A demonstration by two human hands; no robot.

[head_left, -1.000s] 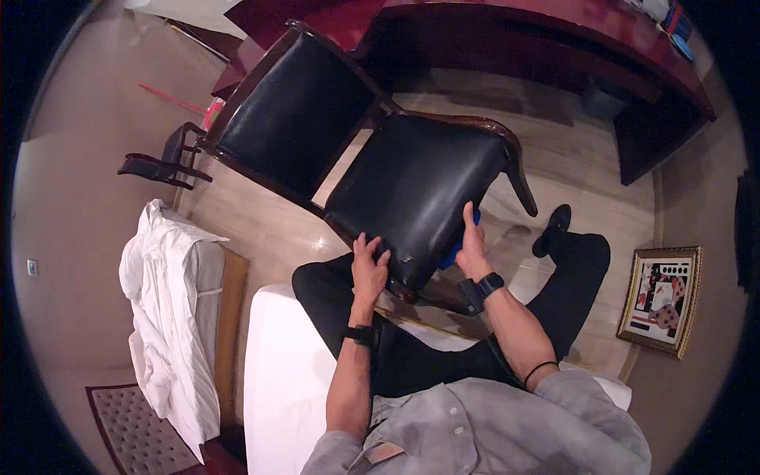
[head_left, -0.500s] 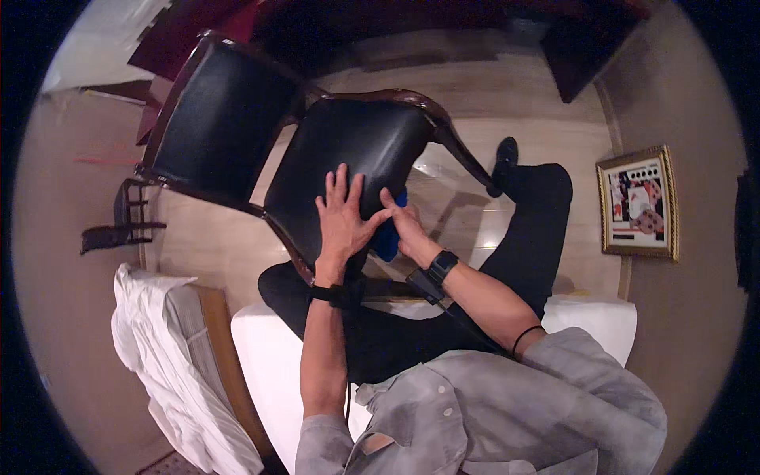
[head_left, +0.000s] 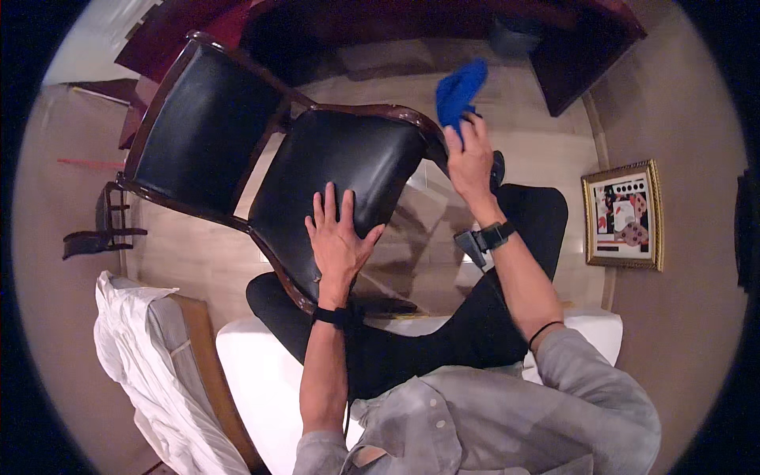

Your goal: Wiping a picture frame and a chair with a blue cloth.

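A wooden armchair (head_left: 340, 150) with a black padded seat and back lies tipped before me, its glossy dark brown frame toward the far left. My left hand (head_left: 340, 245) lies flat on the near part of the black seat, fingers spread. Beyond the chair's right armrest, my right hand (head_left: 473, 162) is raised and pinches a blue cloth (head_left: 461, 91). The cloth hangs loose past the fingertips, slightly blurred, apart from the chair.
A gold-framed picture (head_left: 624, 214) leans at the right wall. A dark red desk (head_left: 586, 59) stands at the far side, with a grey bin (head_left: 514, 36) beneath. White bedding (head_left: 150, 356) lies at lower left; a small dark chair (head_left: 103, 229) stands farther left.
My right hand has moved from the seat's near edge away to the far right, carrying the blue cloth. My left hand stays spread on the seat.
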